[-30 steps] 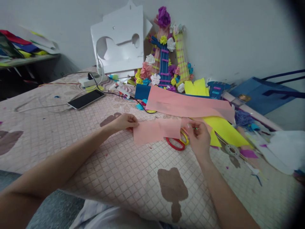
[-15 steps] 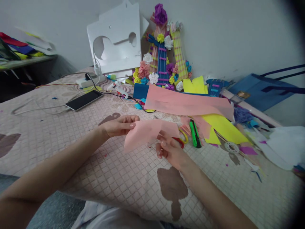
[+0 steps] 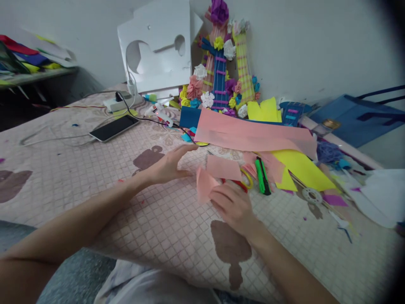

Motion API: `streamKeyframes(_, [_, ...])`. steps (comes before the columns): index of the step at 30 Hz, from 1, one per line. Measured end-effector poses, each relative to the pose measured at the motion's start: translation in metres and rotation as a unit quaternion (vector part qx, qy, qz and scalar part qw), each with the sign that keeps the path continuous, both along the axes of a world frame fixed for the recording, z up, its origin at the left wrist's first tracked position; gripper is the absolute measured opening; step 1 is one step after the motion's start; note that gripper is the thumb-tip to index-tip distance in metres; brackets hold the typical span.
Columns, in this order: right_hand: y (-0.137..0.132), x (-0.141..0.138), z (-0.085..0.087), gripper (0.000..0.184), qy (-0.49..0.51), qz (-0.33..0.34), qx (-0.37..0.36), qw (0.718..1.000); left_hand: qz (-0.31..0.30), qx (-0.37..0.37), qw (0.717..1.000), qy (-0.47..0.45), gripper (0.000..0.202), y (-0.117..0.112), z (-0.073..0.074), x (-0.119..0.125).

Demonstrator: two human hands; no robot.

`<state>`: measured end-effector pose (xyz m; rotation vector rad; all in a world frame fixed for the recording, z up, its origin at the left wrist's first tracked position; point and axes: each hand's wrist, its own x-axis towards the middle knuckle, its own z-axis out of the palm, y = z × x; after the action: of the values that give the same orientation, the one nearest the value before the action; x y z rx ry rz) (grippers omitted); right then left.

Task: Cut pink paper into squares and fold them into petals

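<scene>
My right hand [image 3: 232, 204] is closed on a small pink paper piece [image 3: 206, 184], which bends upward at its left end while its other part lies flat toward the scissors. My left hand [image 3: 171, 162] hovers just left of the paper with its fingers stretched out and holds nothing. Both hands are over a pink quilted bed cover [image 3: 95, 177]. Red and yellow scissors [image 3: 245, 181] lie partly under the pink piece, right behind my right hand. A green utility knife [image 3: 262, 175] lies beside them.
A large pink sheet [image 3: 253, 135] and yellow paper [image 3: 300, 166] lie behind the hands. At the wall stand a paper flower decoration [image 3: 221, 71] and a white cut-out board [image 3: 156, 50]. A phone [image 3: 114, 128] lies left, a glue gun [image 3: 161, 114] near it, a blue bag [image 3: 357, 118] right.
My left hand has let go of the pink piece and spread its fingers. My right hand left the knife, moved under the paper and now bunches its near end upward.
</scene>
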<state>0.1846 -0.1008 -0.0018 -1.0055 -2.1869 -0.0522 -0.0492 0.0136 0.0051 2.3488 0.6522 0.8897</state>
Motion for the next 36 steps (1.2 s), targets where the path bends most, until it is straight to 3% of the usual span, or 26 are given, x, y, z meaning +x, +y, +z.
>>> streamKeyframes(3, [-0.001, -0.011, -0.007, 0.02, -0.137, 0.033, -0.047, 0.989, 0.035, 0.035, 0.996, 0.074, 0.062, 0.01, -0.008, -0.007])
streamKeyframes(5, [-0.001, -0.016, -0.013, 0.019, -0.168, 0.03, -0.09, 0.981, 0.032, 0.048, 0.993, 0.1, 0.051, 0.013, -0.007, -0.011])
streamKeyframes(10, [0.0, -0.016, -0.02, 0.02, -0.114, -0.032, -0.162, 0.98, -0.003, 0.021, 0.997, 0.074, 0.029, -0.006, 0.017, -0.007])
streamKeyframes(13, [0.0, -0.015, -0.022, 0.009, -0.097, -0.047, -0.157, 0.982, -0.076, 0.02, 0.993, 0.091, 0.028, -0.033, 0.023, 0.005])
streamKeyframes(15, [0.0, -0.017, -0.023, 0.008, -0.092, -0.049, -0.145, 0.984, -0.113, 0.067, 0.982, 0.139, 0.041, -0.052, 0.018, 0.012])
streamKeyframes(19, [-0.002, -0.017, -0.023, 0.007, -0.1, -0.028, -0.168, 0.98, -0.083, 0.168, 0.965, 0.182, 0.008, -0.072, 0.002, 0.012])
streamKeyframes(22, [-0.001, -0.01, -0.018, 0.017, -0.104, 0.009, -0.223, 0.969, -0.122, 0.183, 0.957, 0.188, 0.021, -0.07, -0.003, -0.001])
streamKeyframes(26, [0.003, 0.002, -0.012, 0.017, -0.094, 0.063, -0.25, 0.962, -0.138, 0.148, 0.963, 0.179, 0.023, -0.065, -0.005, -0.018])
streamKeyframes(30, [0.006, 0.003, -0.014, 0.014, -0.087, 0.084, -0.233, 0.965, -0.085, 0.058, 0.984, 0.145, 0.012, -0.067, -0.015, -0.025])
streamKeyframes(32, [0.005, 0.001, -0.016, 0.016, -0.079, 0.09, -0.229, 0.966, -0.059, 0.012, 0.99, 0.126, 0.017, -0.069, -0.019, -0.027])
streamKeyframes(36, [0.005, -0.003, -0.018, 0.016, -0.05, 0.097, -0.243, 0.964, -0.026, -0.019, 0.994, 0.106, 0.005, -0.068, -0.019, -0.031])
